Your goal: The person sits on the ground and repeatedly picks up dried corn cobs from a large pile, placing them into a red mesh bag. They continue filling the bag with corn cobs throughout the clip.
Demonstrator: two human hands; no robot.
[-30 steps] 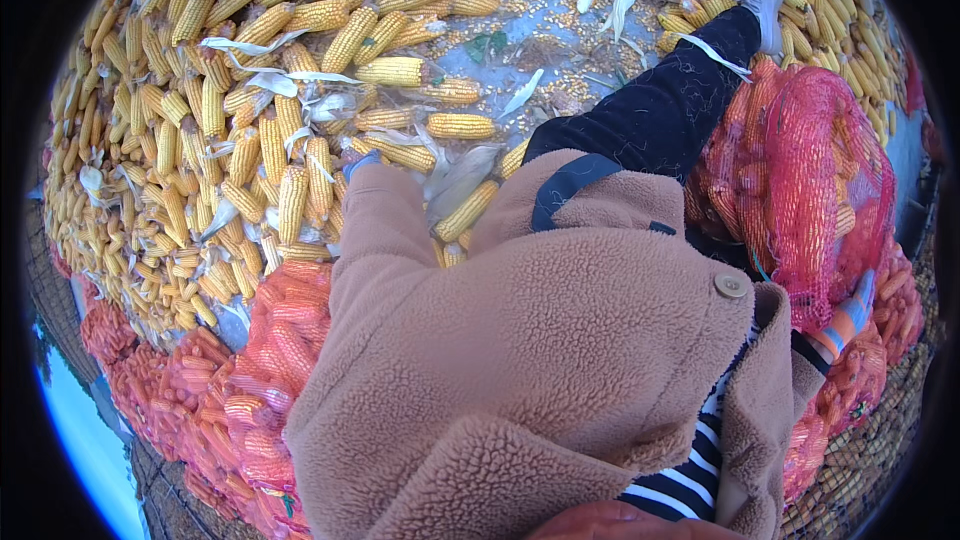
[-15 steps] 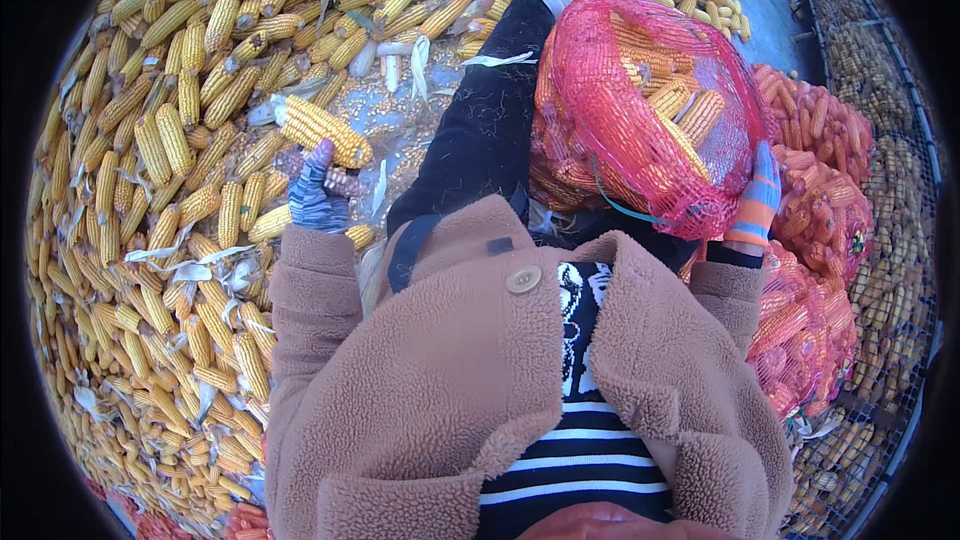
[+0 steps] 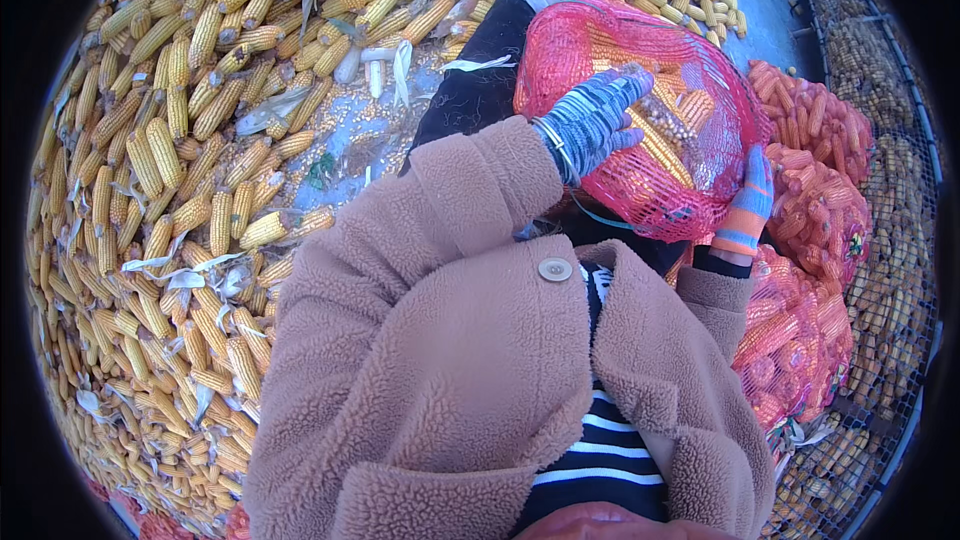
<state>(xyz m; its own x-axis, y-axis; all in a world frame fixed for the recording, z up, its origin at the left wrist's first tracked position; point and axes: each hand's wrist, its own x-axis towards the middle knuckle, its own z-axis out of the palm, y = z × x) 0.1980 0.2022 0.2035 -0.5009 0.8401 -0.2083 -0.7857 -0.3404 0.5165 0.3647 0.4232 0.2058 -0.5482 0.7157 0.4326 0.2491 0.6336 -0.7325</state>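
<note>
A red mesh bag [image 3: 560, 35], partly filled with yellow corn cobs [image 3: 662, 152], stands with its mouth spread wide beside my outstretched leg. My left hand [image 3: 592, 122], in a blue-and-grey striped glove with bare fingertips, reaches over the bag's mouth. Its thumb and fingers are apart above the cobs, and I see no cob gripped in it. On the bag's right side, my right hand [image 3: 748, 205], in an orange-and-blue striped glove, grips the mesh rim; its fingertips are partly hidden by the netting.
A large heap of loose corn cobs [image 3: 160, 155] covers the left and far side. Loose kernels and husk scraps lie on the bluish ground [image 3: 340, 140]. Full red mesh bags [image 3: 810, 190] are stacked at the right, beside a wire mesh crib [image 3: 880, 240] holding more cobs.
My left hand has swung right from the heap to over the bag's mouth, and the cob it held is no longer in it. My right hand stays on the rim.
</note>
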